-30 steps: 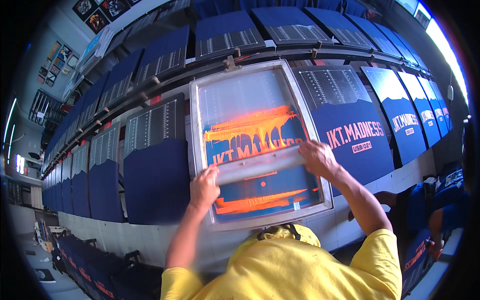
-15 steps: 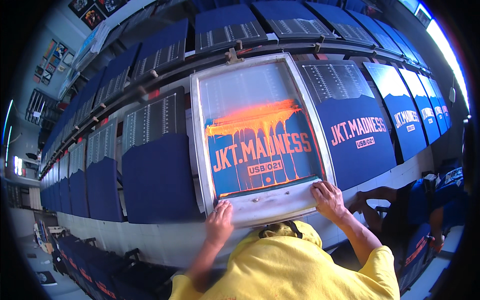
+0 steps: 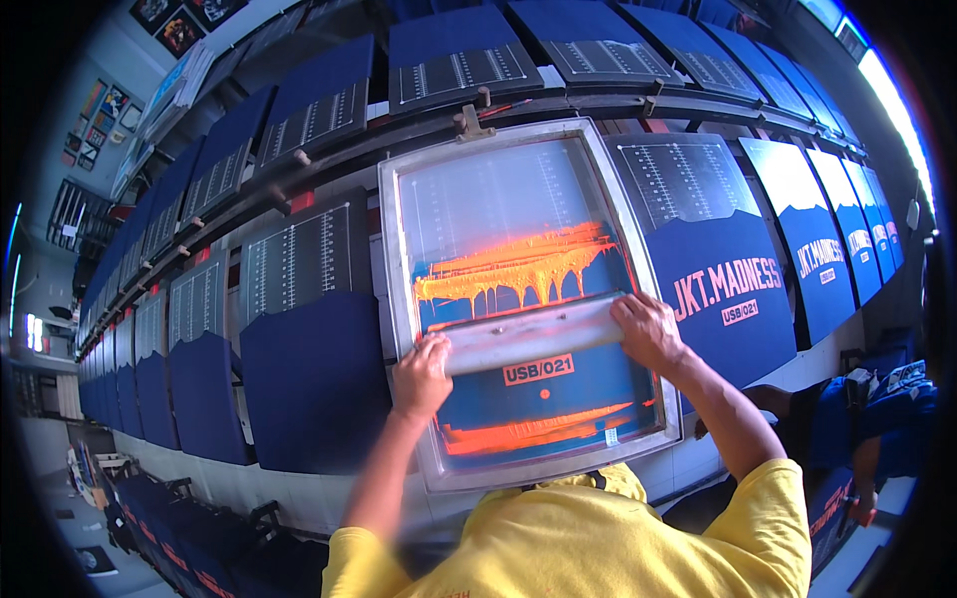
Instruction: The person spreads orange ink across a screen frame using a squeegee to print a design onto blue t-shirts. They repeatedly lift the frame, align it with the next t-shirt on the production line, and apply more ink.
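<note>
Both hands grip the ends of a long, pale squeegee [image 3: 533, 337], which lies across a silkscreen frame [image 3: 393, 249]. My left hand [image 3: 423, 377] is closed round its left end, and my right hand [image 3: 650, 329] round its right end. Beyond the squeegee, thick orange ink [image 3: 513, 281] runs over the mesh in drips. A second streak of orange ink [image 3: 543, 429] lies near the frame's close edge. Through the mesh shows navy fabric with part of a printed design; the squeegee covers the large lettering.
To the right lies a navy fabric panel with a pale orange print [image 3: 718, 254]; to the left, a plain navy panel [image 3: 314, 389]. A rail with pegs runs behind, and a metal clamp [image 3: 474, 124] touches the frame's far edge. A person in blue [image 3: 847, 424] is at the right.
Both hands have pushed the squeegee away from the frame's near edge to about its middle. The orange streak near that edge is now uncovered, and the large lettering is hidden.
</note>
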Demonstrator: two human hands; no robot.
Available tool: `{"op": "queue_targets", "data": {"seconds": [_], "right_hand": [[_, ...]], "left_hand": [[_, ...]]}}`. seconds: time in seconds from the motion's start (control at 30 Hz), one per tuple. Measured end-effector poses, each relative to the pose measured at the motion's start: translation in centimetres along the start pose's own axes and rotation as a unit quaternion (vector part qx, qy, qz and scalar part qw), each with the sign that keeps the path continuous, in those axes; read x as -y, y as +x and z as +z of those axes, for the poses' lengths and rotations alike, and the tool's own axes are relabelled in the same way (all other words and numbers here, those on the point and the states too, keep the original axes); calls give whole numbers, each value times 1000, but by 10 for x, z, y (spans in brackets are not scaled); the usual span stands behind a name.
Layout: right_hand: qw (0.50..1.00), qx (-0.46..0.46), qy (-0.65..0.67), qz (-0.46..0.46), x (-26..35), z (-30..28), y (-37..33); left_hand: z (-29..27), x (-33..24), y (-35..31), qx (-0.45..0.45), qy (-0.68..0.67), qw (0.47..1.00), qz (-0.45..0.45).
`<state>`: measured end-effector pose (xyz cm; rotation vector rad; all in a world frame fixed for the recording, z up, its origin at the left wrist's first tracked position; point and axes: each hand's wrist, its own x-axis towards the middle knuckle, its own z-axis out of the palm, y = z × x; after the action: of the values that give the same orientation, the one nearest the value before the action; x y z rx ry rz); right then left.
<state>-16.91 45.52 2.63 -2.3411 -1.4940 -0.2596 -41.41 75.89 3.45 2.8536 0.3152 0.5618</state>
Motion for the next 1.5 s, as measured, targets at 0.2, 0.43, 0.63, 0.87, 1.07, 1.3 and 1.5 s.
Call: {"op": "queue_targets", "data": {"seconds": [0.2, 0.43, 0.63, 0.87, 1.07, 1.3, 1.5], "right_hand": [[999, 24, 29, -2, -33, 7, 54], [997, 72, 25, 16, -38, -13, 75], [997, 65, 5, 32, -31, -45, 86], [999, -36, 22, -8, -4, -90, 54], [996, -67, -26, -57, 33, -92, -34], [1000, -6, 27, 15, 80, -56, -141], [999, 32, -12, 28, 100, -37, -179]], "left_hand": [[-5, 23, 56, 12, -6, 1000, -6], [-28, 18, 79, 83, 0, 996, -38], [-56, 11, 88, 58, 1, 998, -34], [-90, -19, 61, 7, 20, 1000, -22], [-87, -53, -26, -15, 33, 999, 12], [-51, -81, -132, -18, 28, 999, 31], [-30, -91, -180, 12, 8, 999, 30]]}}
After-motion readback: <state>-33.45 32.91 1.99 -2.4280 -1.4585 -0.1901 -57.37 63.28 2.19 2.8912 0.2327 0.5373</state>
